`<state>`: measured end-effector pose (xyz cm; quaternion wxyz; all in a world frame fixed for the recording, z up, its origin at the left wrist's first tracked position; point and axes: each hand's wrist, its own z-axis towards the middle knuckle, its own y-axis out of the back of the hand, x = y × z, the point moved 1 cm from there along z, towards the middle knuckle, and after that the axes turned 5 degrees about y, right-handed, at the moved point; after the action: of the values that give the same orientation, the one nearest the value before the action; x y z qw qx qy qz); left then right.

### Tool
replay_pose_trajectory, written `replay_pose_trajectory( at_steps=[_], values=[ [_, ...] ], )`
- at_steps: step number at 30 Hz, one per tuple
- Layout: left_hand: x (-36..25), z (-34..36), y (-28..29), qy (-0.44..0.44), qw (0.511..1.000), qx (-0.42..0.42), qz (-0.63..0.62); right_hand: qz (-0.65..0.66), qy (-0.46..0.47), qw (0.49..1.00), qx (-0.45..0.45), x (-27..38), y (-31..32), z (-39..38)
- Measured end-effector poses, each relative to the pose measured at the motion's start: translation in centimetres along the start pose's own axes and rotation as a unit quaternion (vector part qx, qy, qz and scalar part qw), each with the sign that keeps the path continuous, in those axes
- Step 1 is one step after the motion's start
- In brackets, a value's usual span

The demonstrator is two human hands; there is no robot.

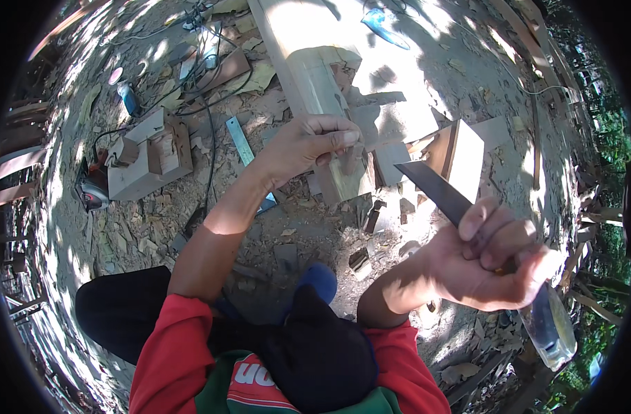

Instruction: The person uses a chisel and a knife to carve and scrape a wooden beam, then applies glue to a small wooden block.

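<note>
On dirt w/ chips: my left hand clamps wood block, right hand fist-tight on blade; mid-carve, next chop needs careful aim.

Right hand seemingly hides the blade's handle.

Materials and finishes. The beam gripped by the left hand is shown as pale, sawn wood, matt and slightly rough. The blade held in the right hand is seen as dark, dull metal. The ruler is rendered in smooth, lightly shiny metal. The ground is covered with rough wood chips. The bottle is seen as clear, glossy plastic.
</note>
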<state>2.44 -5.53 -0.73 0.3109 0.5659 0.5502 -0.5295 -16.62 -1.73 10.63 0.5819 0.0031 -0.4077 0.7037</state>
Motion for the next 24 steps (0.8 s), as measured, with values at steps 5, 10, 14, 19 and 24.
replay_pose_trajectory(
  at_steps=[5, 10, 14, 19, 24],
  values=[
    [0.3, -0.3, 0.8, -0.006, 1.0, -0.023, 0.02, -0.052, -0.053, 0.996, 0.047, -4.3, -0.5, -2.4],
    [-0.2, 0.2, -0.1, 0.006, 1.0, -0.007, -0.022, 0.067, 0.019, 0.995, 0.066, 0.0, 0.9, 0.4],
    [0.3, 0.0, 1.4, 0.004, 0.999, -0.006, -0.047, -0.09, -0.113, 0.989, -0.033, -5.9, -1.7, -3.4],
    [-0.1, 0.2, -0.1, -0.009, 1.0, -0.006, 0.0, -0.014, -0.017, 0.999, 0.029, -0.9, 0.2, 0.2],
    [0.1, 0.1, 0.2, -0.012, 1.0, 0.003, 0.008, -0.074, -0.07, 0.995, -0.002, -5.6, -1.6, -3.5]
  ],
)
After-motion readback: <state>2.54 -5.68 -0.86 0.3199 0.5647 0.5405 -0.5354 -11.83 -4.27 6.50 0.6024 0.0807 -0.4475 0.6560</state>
